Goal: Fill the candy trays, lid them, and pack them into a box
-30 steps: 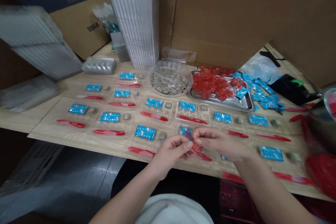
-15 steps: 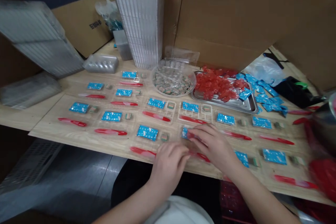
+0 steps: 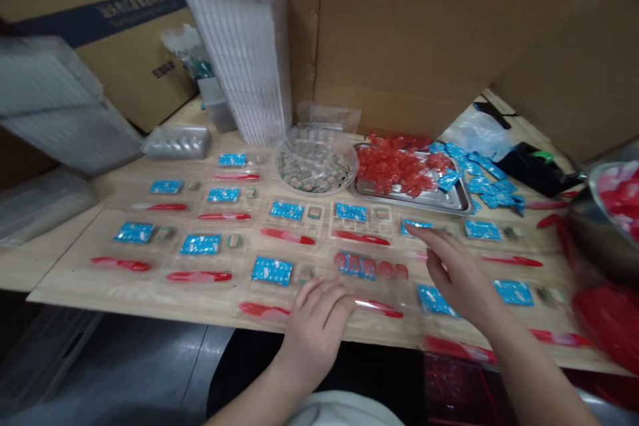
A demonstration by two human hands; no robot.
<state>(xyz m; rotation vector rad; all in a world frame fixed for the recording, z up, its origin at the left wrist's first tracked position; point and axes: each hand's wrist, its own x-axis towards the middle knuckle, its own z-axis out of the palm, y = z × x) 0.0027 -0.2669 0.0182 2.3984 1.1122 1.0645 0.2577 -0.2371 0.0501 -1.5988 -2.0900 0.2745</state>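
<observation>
Head-worn view, angled down at the table (image 3: 54, 283), fairly close

Nothing reads clearly: the cardboard carton (image 3: 100, 80) bears blurred Chinese characters, white on its navy band (image 3: 100, 13) and black above it, and the blue sachet (image 3: 272, 271) carries print too small to read.

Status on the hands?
Left hand open, beside a red stick. Right hand open, fingertips reaching toward a blue sachet.

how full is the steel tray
Mostly full: red wrapped pieces cover most of the steel tray, leaving its front rim bare.
</observation>
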